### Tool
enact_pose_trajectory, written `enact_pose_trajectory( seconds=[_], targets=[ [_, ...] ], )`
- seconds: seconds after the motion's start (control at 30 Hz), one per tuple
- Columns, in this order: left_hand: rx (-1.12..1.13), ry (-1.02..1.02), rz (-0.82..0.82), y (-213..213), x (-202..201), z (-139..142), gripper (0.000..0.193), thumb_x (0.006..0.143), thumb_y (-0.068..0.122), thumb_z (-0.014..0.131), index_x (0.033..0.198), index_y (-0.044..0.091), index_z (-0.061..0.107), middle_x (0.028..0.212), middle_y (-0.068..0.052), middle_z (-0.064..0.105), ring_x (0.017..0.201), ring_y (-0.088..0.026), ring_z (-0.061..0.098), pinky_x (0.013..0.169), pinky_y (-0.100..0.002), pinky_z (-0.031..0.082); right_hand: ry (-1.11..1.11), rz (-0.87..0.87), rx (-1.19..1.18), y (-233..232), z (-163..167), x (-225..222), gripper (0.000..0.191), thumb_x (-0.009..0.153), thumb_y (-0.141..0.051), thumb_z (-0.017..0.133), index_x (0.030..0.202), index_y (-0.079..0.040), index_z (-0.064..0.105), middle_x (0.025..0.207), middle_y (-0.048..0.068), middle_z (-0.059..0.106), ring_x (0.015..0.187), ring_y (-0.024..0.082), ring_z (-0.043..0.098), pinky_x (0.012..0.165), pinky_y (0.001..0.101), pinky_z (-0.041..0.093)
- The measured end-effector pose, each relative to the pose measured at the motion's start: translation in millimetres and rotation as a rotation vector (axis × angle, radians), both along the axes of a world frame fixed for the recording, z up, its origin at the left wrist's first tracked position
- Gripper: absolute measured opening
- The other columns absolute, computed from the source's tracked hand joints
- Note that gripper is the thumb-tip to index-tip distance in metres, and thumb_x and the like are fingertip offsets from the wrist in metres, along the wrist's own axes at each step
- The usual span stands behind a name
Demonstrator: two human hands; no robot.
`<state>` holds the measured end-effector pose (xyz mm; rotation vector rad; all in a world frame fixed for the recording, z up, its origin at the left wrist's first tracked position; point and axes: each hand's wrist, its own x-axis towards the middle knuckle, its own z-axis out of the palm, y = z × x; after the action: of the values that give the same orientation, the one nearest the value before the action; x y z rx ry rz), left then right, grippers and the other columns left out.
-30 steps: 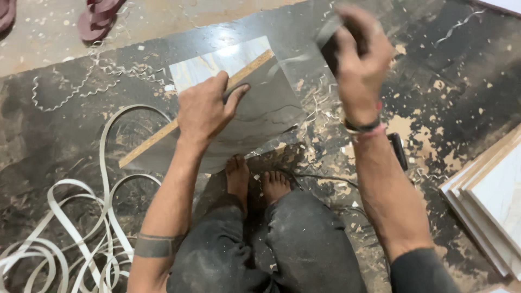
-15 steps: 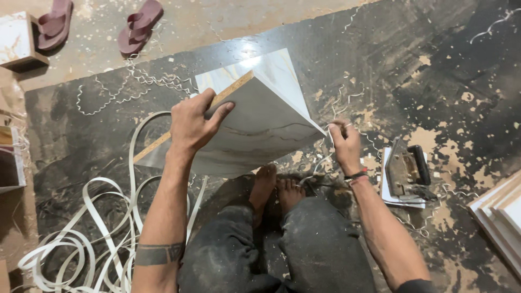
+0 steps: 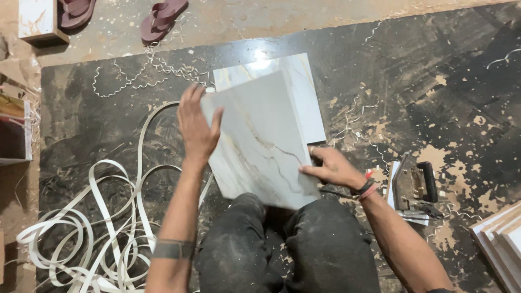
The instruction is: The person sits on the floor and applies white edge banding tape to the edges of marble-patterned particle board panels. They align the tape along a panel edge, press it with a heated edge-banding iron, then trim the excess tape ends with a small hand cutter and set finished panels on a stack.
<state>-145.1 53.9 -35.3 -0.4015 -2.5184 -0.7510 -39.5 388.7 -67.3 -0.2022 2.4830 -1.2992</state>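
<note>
Left hand (image 3: pixel 196 129) was flat against the upper edge of the marble-look panel (image 3: pixel 259 142) while the right hand (image 3: pixel 327 168) pinched its lower corner, holding it tilted over another panel (image 3: pixel 308 103) on the floor, white edging strips (image 3: pixel 103 228) lying left, hand tool (image 3: pixel 413 184) just right.

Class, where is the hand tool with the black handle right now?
In the head view, the hand tool lies on the dark floor, just beyond the right hand, near the stacked panels.
</note>
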Motion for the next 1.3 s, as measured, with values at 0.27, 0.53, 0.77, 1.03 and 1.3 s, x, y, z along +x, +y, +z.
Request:
enact_pose_trajectory(
  seconds=[0.27, 0.53, 0.77, 1.03, 1.3],
  targets=[
    [0.14, -0.569, 0.347, -39.5, 146.8, -122.5, 0.061, 0.095, 0.033, 0.068, 0.142, -0.002, 0.047, 0.142, -0.026, 0.052, 0.134, -0.045, 0.046, 0.112, -0.051, 0.036, -0.388, -0.58, -0.633, -7.2, -67.3, 18.6, 0.033, 0.092, -0.015, 0.071, 0.116, 0.009, 0.071, 0.101, 0.011, 0.074, 0.084, 0.016, 0.069, 0.073, 0.0306, 0.056],
    [1.222, -1.089, 0.393, -45.1, 194.5, -172.7, 0.048, 0.101, 0.033, 0.065, 0.13, -0.003, 0.051, 0.102, -0.009, 0.069, 0.088, -0.019, 0.062, 0.079, -0.035, 0.05, -0.57, -0.677, -0.767, -1.4, -80.3, 26.4, 0.031, 0.094, -0.021, 0.068, 0.116, 0.001, 0.069, 0.1, 0.007, 0.073, 0.082, 0.014, 0.069, 0.069, 0.0284, 0.055],
    [1.306, -1.023, 0.292, -26.7, 175.4, -184.4, 0.036, 0.1, 0.026, 0.067, 0.118, -0.004, 0.059, 0.101, -0.008, 0.067, 0.084, -0.016, 0.059, 0.076, -0.033, 0.047, -0.697, -0.605, -0.787, 11.8, -84.6, 25.9, 0.035, 0.087, -0.019, 0.069, 0.116, 0.001, 0.069, 0.102, 0.008, 0.074, 0.085, 0.017, 0.072, 0.074, 0.0341, 0.06],
    [1.085, -1.198, 0.015, 9.9, 134.4, -152.6, 0.061, 0.096, 0.028, 0.062, 0.15, 0.004, 0.048, 0.137, -0.008, 0.06, 0.122, -0.019, 0.058, 0.099, -0.037, 0.047, -0.301, -0.886, -1.004, 49.1, -95.9, 68.9, 0.031, 0.086, -0.016, 0.07, 0.109, 0.006, 0.07, 0.098, 0.011, 0.075, 0.086, 0.021, 0.072, 0.08, 0.0367, 0.059],
    [0.512, -1.266, -0.457, 29.9, 121.7, -138.2, 0.044, 0.103, 0.021, 0.056, 0.141, -0.001, 0.059, 0.131, -0.015, 0.069, 0.123, -0.02, 0.062, 0.104, -0.034, 0.043, 0.107, -1.431, -1.229, 134.4, -50.1, 204.6, 0.05, 0.083, -0.022, 0.071, 0.125, 0.003, 0.063, 0.115, 0.014, 0.072, 0.104, 0.025, 0.07, 0.095, 0.0403, 0.057]
  ],
)
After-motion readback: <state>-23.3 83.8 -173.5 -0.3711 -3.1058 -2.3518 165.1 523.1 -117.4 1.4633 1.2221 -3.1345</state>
